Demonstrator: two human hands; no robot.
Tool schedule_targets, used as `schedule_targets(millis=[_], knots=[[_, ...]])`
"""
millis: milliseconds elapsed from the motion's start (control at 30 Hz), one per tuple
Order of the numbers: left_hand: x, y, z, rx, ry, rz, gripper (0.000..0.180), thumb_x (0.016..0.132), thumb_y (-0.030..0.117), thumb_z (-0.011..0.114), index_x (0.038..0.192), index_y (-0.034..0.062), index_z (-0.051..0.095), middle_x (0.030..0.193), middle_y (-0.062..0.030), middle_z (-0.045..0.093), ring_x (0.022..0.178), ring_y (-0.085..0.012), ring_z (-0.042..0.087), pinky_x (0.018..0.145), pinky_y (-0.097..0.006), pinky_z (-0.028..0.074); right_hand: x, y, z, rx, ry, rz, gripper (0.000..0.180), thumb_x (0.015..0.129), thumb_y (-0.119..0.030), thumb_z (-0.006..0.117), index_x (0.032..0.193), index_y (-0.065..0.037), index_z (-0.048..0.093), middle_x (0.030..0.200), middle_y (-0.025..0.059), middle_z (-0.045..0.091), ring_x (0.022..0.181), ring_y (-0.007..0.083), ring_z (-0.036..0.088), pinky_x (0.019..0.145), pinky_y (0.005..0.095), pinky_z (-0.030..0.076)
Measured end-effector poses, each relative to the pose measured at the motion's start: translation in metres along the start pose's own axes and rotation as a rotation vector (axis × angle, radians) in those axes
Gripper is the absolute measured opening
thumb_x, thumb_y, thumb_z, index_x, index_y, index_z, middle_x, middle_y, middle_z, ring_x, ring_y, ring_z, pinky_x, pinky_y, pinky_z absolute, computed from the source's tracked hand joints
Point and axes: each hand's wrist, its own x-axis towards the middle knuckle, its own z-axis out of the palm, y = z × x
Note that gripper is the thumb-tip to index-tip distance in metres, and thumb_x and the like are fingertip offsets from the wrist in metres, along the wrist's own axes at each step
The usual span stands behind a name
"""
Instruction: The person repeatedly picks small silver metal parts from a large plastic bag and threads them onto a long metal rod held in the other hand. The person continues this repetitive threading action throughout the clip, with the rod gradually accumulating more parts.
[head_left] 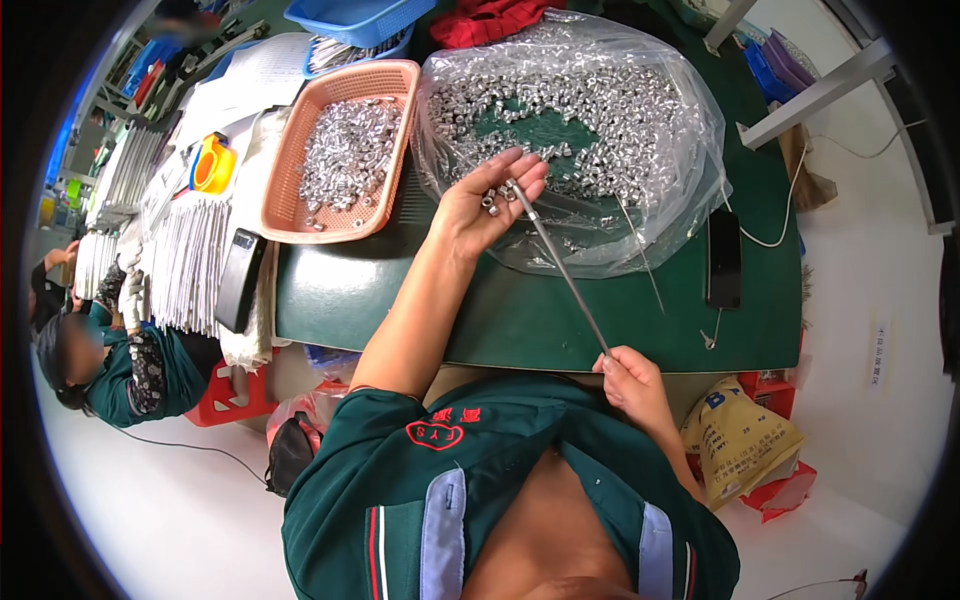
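Observation:
Palm up over the near edge of a clear plastic bag, my left hand [490, 205] is cupped, its fingers partly curled. Several small silver metal sleeves [492, 204] with open centres lie in it. A thin grey metal rod [568, 280] slants from that palm down to my right hand [637, 388], which is closed around its lower end. Near the left fingers the rod's upper end carries a shiny silver piece. The spread-open bag [700, 170] holds a wide heap of similar small silver pieces [620, 110].
An orange basket [275, 200] of small silver parts stands left of the bag, blue baskets [365, 20] behind. Another thin rod [645, 262] lies by the bag. A phone [724, 260] rests on the green table [520, 325], another [240, 280] at left. A co-worker [150, 365] sits left.

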Motion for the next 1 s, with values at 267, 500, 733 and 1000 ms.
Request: schedule_targets(millis=[267, 500, 733, 1000], knots=[[-0.003, -0.005, 0.003, 0.063, -0.004, -0.021, 0.038, 0.093, 0.003, 0.041, 0.130, -0.0052, 0.037, 0.124, -0.0210, 0.048, 0.117, -0.0364, 0.049, 0.100, -0.049, 0.043, -0.001, 0.002, 0.002, 0.002, 0.006, 0.003, 0.015, 0.095, -0.012, 0.046, 0.090, 0.001, 0.053, 0.060, -0.0067, 0.034, 0.047, 0.0006, 0.028, 0.041, 0.0175, 0.022], [-0.001, -0.002, -0.007, 0.026, 0.045, -0.118, 0.032, 0.091, 0.001, 0.041, 0.122, -0.0057, 0.044, 0.099, -0.0164, 0.059, 0.101, -0.0344, 0.058, 0.098, -0.052, 0.044, -0.001, 0.003, 0.003, -0.173, 0.105, -0.028, 0.016, 0.093, -0.013, 0.050, 0.089, 0.000, 0.057, 0.060, -0.0054, 0.040, 0.049, 0.0014, 0.033, 0.043, 0.0181, 0.026], [-0.007, -0.007, 0.010, 0.023, 0.142, -0.087, 0.030, 0.091, 0.003, 0.043, 0.119, -0.0064, 0.047, 0.088, -0.0147, 0.061, 0.094, -0.0319, 0.060, 0.096, -0.055, 0.044, 0.003, 0.010, 0.004, -0.179, 0.121, -0.026, 0.016, 0.093, -0.015, 0.051, 0.088, -0.001, 0.059, 0.060, -0.0050, 0.042, 0.051, 0.0020, 0.035, 0.045, 0.0185, 0.029], [-0.005, -0.013, -0.001, -0.007, 0.003, -0.087, 0.038, 0.098, 0.024, 0.037, 0.121, -0.0060, 0.046, 0.104, -0.0221, 0.058, 0.111, -0.0379, 0.052, 0.098, -0.055, 0.042, 0.018, 0.006, 0.012, 0.005, 0.047, -0.014, 0.018, 0.095, -0.014, 0.047, 0.086, 0.000, 0.054, 0.057, -0.0068, 0.033, 0.046, 0.0005, 0.027, 0.041, 0.0186, 0.022]])
